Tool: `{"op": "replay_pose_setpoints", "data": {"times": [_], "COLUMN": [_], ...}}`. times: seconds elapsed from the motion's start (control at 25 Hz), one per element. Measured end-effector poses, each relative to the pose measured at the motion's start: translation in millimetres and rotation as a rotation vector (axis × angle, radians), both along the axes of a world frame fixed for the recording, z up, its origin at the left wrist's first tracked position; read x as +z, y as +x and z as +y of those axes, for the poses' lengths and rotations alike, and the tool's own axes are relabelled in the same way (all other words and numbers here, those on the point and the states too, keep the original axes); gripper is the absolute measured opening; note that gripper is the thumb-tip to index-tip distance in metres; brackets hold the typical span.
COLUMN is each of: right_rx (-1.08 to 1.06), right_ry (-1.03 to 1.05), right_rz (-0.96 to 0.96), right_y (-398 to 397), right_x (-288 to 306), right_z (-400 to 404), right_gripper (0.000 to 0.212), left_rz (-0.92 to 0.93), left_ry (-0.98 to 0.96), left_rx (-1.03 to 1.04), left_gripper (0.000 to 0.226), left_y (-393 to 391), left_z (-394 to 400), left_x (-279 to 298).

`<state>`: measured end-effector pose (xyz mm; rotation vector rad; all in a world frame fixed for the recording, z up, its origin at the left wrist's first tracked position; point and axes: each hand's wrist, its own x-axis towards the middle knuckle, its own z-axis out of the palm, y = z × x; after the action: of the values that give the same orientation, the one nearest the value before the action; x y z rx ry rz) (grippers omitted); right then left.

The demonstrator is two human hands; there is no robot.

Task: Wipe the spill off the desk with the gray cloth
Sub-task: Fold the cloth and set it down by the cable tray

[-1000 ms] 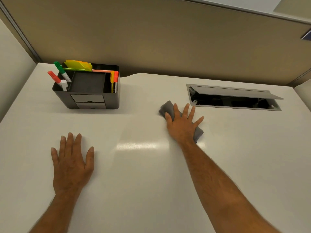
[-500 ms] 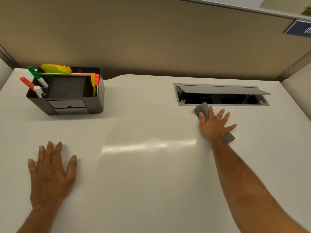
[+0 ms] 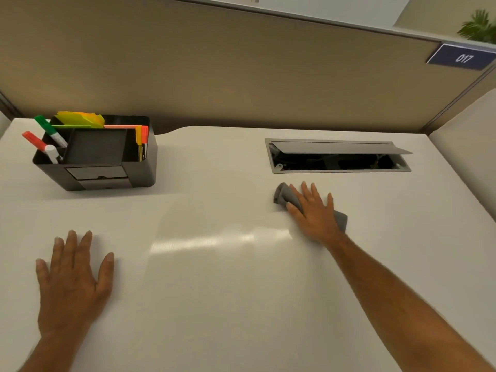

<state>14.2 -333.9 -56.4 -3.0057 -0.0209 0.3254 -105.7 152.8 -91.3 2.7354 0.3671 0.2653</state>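
Observation:
The gray cloth [image 3: 282, 196] lies bunched on the white desk [image 3: 214, 277], just in front of the cable hatch. My right hand [image 3: 312, 210] presses flat on top of it with fingers spread, so only the cloth's left end and right corner show. My left hand [image 3: 71, 275] rests palm down on the desk at the near left, fingers apart, holding nothing. I can make out no spill on the glossy surface, only a bright light reflection in the middle.
A black desk organizer [image 3: 99, 154] with markers and sticky notes stands at the back left. An open cable hatch [image 3: 338, 157] is set into the desk at the back right. A beige partition [image 3: 241, 76] closes the far edge.
My right hand slid the cloth right toward the hatch, then back toward me and slightly left. The left hand stayed flat in place. The view shifted.

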Motion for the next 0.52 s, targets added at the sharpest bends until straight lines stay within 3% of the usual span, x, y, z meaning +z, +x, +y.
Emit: {"op": "replay_pose_setpoints", "data": {"times": [0.12,0.24,0.32,0.4,0.52], "right_rx": [-0.046,-0.299,-0.526,-0.691,-0.743], "right_ry": [0.209,0.541,0.883,1.196,1.43], "right_rz": [0.135,0.319,0.368,0.405,0.424], "right_y": [-23,-42,-51,-59,-69], "right_x": [26,58,73,89,104], "right_z": [28,50,49,45,45], "right_gripper": [0.113,0.082,0.066,0.055,0.058], "left_rz": [-0.023,-0.211,-0.306,-0.224,0.154], "left_ry": [0.007,0.142,0.1,-0.256,-0.959], "left_rx": [-0.016,-0.204,-0.408,-0.525,-0.485], "left_gripper": [0.075,0.069,0.061,0.056,0.041], "left_y": [-4,-8,-12,-20,-32], "left_z": [1,-11,-45,-98,-188], "left_x": [-1,4,14,38,93]}}
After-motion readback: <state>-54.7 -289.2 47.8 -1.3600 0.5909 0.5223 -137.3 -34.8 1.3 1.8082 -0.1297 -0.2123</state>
